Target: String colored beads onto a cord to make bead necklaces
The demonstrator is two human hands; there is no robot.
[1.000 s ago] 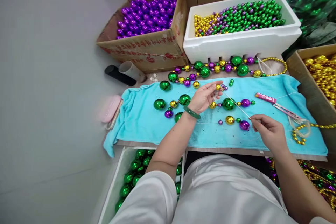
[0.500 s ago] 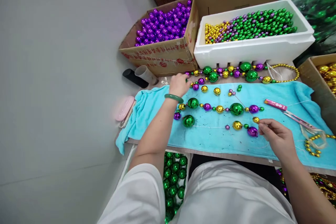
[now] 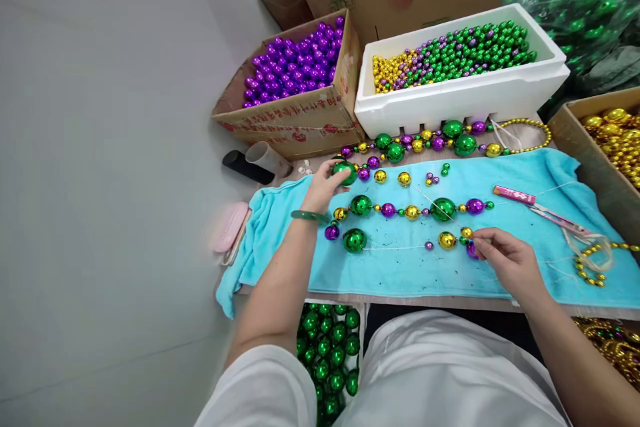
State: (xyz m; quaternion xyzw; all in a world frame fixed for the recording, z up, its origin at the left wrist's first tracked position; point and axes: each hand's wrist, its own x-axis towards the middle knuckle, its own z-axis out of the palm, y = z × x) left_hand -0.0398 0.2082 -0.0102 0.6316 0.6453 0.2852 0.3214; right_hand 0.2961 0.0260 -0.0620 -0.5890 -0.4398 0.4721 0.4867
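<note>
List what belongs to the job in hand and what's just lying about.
Job, likely:
- left hand, holding a green bead
- right hand, holding a needle, gold bead at its fingertips
- strand on the towel
- white bin of small beads

Lying about, seemingly:
- pink case
- black cylinder
- cup beside it

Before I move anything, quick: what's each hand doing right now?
Left hand: closed around a large green bead.
Right hand: closed, pinching a thin needle-like wire, gold bead at the fingertips.
</note>
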